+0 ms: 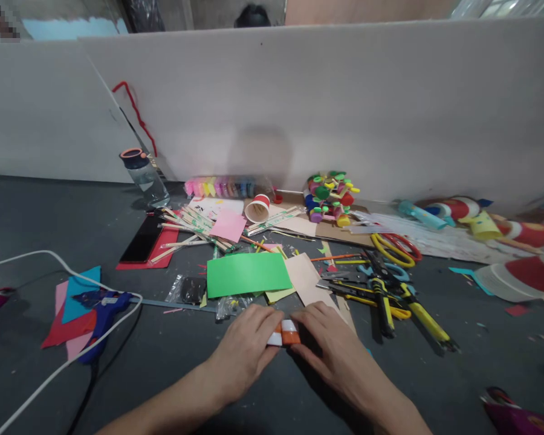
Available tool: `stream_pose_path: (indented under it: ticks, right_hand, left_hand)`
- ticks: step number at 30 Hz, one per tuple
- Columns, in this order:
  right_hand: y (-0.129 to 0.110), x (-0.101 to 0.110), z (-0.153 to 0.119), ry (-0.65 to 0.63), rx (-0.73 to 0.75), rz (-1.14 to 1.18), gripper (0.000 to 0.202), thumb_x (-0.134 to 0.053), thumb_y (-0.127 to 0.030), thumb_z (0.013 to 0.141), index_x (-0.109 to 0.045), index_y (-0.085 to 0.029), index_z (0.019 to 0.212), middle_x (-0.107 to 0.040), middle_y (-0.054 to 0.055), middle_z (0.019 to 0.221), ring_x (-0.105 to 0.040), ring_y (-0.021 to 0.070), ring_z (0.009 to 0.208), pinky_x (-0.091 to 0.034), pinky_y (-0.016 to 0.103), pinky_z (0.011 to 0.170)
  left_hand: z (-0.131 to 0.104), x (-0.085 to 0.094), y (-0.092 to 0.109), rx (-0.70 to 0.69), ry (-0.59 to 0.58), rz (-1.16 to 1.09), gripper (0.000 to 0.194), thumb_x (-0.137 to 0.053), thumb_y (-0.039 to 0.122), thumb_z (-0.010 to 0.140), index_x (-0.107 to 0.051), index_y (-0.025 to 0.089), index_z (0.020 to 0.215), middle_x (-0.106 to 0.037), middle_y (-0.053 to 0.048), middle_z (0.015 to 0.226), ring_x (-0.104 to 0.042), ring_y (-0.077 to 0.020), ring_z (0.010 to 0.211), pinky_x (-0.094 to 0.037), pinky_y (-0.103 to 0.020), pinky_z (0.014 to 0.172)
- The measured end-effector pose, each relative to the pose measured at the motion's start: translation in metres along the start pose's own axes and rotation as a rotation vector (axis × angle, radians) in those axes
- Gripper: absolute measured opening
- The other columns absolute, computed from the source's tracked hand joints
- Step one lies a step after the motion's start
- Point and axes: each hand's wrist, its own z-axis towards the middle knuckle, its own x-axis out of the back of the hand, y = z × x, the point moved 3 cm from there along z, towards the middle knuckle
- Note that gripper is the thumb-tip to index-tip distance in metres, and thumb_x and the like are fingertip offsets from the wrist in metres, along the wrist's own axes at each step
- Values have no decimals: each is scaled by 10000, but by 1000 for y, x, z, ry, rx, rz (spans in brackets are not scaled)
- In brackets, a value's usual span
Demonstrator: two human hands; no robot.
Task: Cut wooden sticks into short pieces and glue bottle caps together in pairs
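Low over the dark table at the front, my left hand (249, 338) and my right hand (329, 341) meet around two small orange-and-white pieces. The left piece (275, 338) sits against my left thumb and fingers. Its neighbour, the right piece (291, 333), has white above and orange below and is between the fingertips of my right hand. The two pieces lie side by side, touching or almost touching. Both hands are closed, and their fingers hide the outer ends of the pieces. Just beyond them lie a green paper sheet (249, 275) and a beige paper strip (309, 279).
A blue glue gun (103, 323) with a white cord lies left, near coloured paper (79, 302). Pliers (383, 308) and scissors (394, 248) lie right. Behind are wooden sticks (194, 223), a paper cup (257, 209), a phone (141, 238), a bottle (147, 181) and a white partition (344, 103).
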Motion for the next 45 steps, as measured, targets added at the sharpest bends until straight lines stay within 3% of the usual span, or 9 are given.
stream_pose_path:
  ticks: [3,8,14,20,27,34,39,45]
  right_hand:
    - [0,-4,0,-1,4,5,129,-639,-202,945,-593,-201,1066,-634,75,999,-558,251,910,-472,396,794]
    - [-2,-15,-2,13,-13,29,213,-687,-211,925,-573,-210,1105,-630,62,1006,-581,237,904,-484,368,780]
    - [0,-14,-3,24,-22,38,370,-732,-206,892,-527,-215,1200,-631,74,1056,-584,260,956,-488,385,800]
    - [0,-14,-1,22,-12,30,205,-670,-174,907,-574,-224,1082,-638,55,1004,-584,245,916,-487,371,781]
    - [0,-17,-1,26,-5,34,321,-716,-174,880,-555,-232,1152,-637,54,1026,-574,265,949,-482,405,824]
    - [1,-17,-1,15,-10,48,240,-685,-158,907,-564,-215,1106,-623,57,1029,-552,267,958,-480,426,833]
    - [-1,-14,-1,22,-10,61,367,-722,-188,898,-533,-225,1211,-619,66,1092,-545,274,1007,-484,429,858]
    - [-2,-14,0,25,-2,64,239,-692,-141,905,-570,-212,1098,-619,56,1013,-550,260,942,-484,407,808]
  left_hand:
    - [1,-1,1,-14,5,-26,411,-601,127,918,-525,160,1320,-653,-123,1284,-594,-261,1177,-505,-427,1040]
    - [2,0,0,-10,30,-70,287,-611,157,924,-584,172,1209,-698,-106,1151,-636,-254,1054,-551,-415,934]
    - [1,3,-1,-2,51,-90,206,-612,160,923,-608,171,1128,-702,-99,1076,-632,-251,982,-554,-401,861]
    - [0,1,-3,10,62,-94,223,-627,157,913,-592,181,1133,-688,-98,1107,-622,-252,1025,-545,-400,897]
    - [0,1,-2,30,48,-87,228,-641,121,892,-599,178,1108,-684,-85,1068,-618,-248,988,-547,-399,872]
    - [-1,2,-2,38,51,-103,264,-648,116,889,-590,179,1139,-680,-92,1115,-615,-248,1034,-542,-403,916]
    - [-1,3,-2,32,45,-112,244,-615,114,908,-588,171,1144,-677,-101,1119,-610,-251,1040,-538,-412,922]
    - [0,3,-3,46,34,-120,253,-633,104,894,-591,172,1135,-674,-91,1115,-606,-247,1042,-535,-402,924]
